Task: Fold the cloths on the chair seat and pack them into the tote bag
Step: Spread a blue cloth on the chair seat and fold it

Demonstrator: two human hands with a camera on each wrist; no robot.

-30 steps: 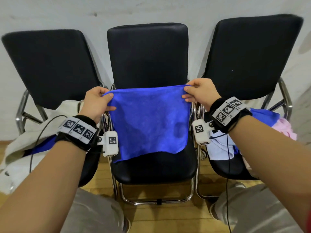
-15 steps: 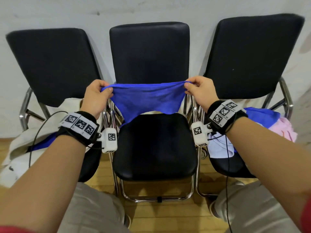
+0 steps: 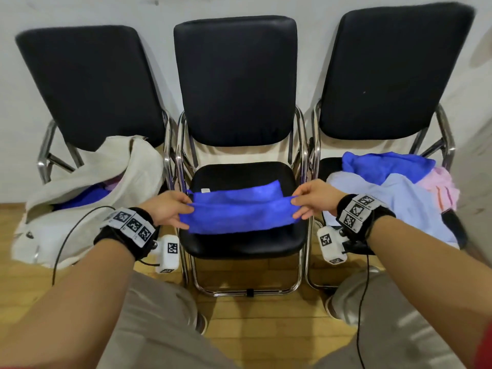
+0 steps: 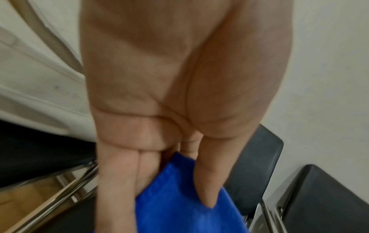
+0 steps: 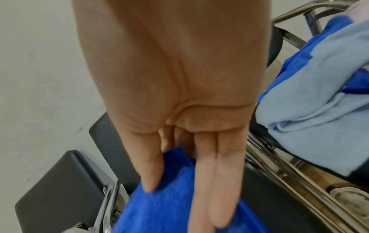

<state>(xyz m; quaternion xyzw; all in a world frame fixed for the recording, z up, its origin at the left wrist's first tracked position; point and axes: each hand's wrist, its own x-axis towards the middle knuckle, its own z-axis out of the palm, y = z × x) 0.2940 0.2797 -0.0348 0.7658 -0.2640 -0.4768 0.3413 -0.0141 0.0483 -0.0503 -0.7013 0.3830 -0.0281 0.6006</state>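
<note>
Three black padded chairs with chrome frames stand against a white wall. On the middle chair seat (image 3: 245, 243) lies a folded bright blue microfibre cloth (image 3: 239, 211); the left hand (image 3: 166, 209) and right hand (image 3: 314, 197) pinch its ends. A cream canvas tote bag (image 3: 87, 182) slumps on the left chair.

Tote bag (image 3: 87, 187) inside: mostly hidden by its pale folds; only slivers of blue and pink show.
Cloth pile (image 3: 399, 187): lower layers covered; count cannot be told.
Blue cloth (image 3: 239, 211) ends: tucked under the left hand (image 3: 166, 209) and right hand (image 3: 315, 199).
Wrist views: blurred; cloth cut off by the bottom edge.
White tag (image 3: 204, 190): too small to read.
</note>
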